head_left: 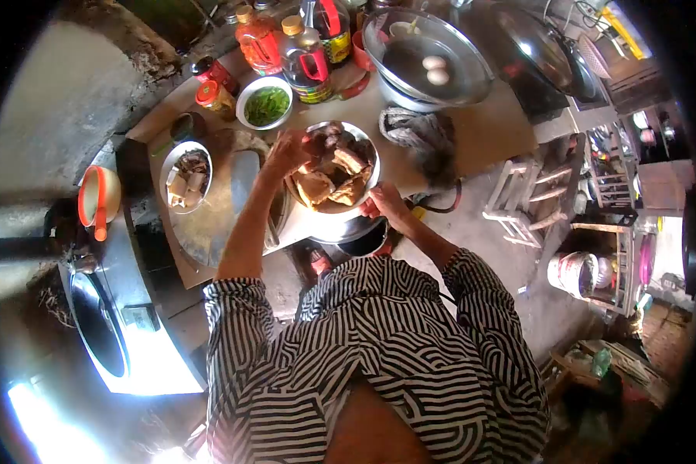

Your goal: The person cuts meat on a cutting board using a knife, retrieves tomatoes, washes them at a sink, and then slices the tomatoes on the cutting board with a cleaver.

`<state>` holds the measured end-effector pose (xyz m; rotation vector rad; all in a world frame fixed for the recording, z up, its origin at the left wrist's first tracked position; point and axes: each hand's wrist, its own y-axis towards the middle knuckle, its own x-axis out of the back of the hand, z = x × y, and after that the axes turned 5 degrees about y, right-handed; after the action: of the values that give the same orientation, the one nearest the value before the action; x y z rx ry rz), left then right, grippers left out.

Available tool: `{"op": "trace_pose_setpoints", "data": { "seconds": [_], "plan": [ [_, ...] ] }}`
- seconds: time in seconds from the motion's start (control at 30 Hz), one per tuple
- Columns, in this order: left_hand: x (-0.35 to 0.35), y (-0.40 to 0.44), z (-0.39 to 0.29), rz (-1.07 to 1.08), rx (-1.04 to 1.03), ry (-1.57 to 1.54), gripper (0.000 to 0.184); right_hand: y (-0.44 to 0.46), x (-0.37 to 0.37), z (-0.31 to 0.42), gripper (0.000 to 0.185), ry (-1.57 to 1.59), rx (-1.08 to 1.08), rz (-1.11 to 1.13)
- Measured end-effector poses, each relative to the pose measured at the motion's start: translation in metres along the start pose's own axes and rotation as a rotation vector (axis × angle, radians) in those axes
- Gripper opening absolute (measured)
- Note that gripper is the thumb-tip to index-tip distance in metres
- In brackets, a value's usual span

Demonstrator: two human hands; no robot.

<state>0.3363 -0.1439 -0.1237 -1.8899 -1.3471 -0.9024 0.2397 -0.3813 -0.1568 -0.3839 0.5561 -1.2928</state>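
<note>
We take this for a kitchen, most likely in a home. On the tabletop (pixel 496 143) we see handled bottles (pixel 298 58), a bowl of green leaves (pixel 266 105), a bowl of browned food pieces (pixel 377 168) and a wide basin (pixel 400 66) with 2 eggs (pixel 438 76). A cleaver (pixel 245 174) lies on a round chopping board (pixel 197 232). The wooden chair (pixel 518 203) and stained wall (pixel 62 93) look domestic to us.

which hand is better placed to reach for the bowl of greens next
Likely the left hand: it is at the side of the food bowl nearer the bowl of greens, while the right hand is at the opposite side, farther away.
</note>
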Motion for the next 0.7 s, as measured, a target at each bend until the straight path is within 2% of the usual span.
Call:
{"op": "trace_pose_setpoints", "data": {
  "seconds": [0.07,0.1,0.17,0.27,0.3,0.4,0.5,0.53,0.57,0.67,0.7],
  "plan": [
    [-0.006,0.002,0.006,-0.394,-0.353,0.395,0.040,0.001,0.000,0.000,0.025,-0.013,-0.010,-0.001],
    [-0.003,0.002,-0.001,-0.392,-0.349,0.393,0.040,0.002,0.001,0.000,0.024,-0.024,-0.020,0.000],
    [0.007,0.005,-0.027,-0.208,-0.438,0.407,0.030,0.006,0.004,-0.003,0.024,-0.038,-0.018,0.023],
    [-0.015,0.012,-0.036,-0.134,-0.494,0.446,0.023,0.006,-0.001,-0.001,0.024,-0.039,-0.038,0.022],
    [-0.020,0.016,-0.043,-0.132,-0.508,0.443,0.023,0.004,0.001,0.002,0.024,-0.024,-0.058,-0.010],
    [-0.024,0.012,-0.056,0.085,-0.441,0.516,0.027,0.007,0.006,-0.010,0.025,0.033,-0.003,0.043],
    [-0.032,0.013,-0.060,0.055,-0.386,0.534,0.033,0.012,0.008,-0.022,0.025,0.118,0.022,0.063],
    [-0.029,0.011,-0.065,0.065,-0.399,0.466,0.023,0.010,0.009,-0.023,0.025,0.122,0.024,0.063],
    [-0.026,0.011,-0.067,0.066,-0.403,0.469,0.023,0.011,0.009,-0.023,0.025,0.150,0.023,0.057],
    [-0.024,0.011,-0.069,0.103,-0.374,0.433,0.026,0.006,0.004,-0.015,0.025,0.162,-0.005,0.025],
    [-0.025,0.011,-0.066,0.119,-0.368,0.446,0.035,0.006,0.003,-0.015,0.025,0.144,-0.031,0.003]
  ]
}}
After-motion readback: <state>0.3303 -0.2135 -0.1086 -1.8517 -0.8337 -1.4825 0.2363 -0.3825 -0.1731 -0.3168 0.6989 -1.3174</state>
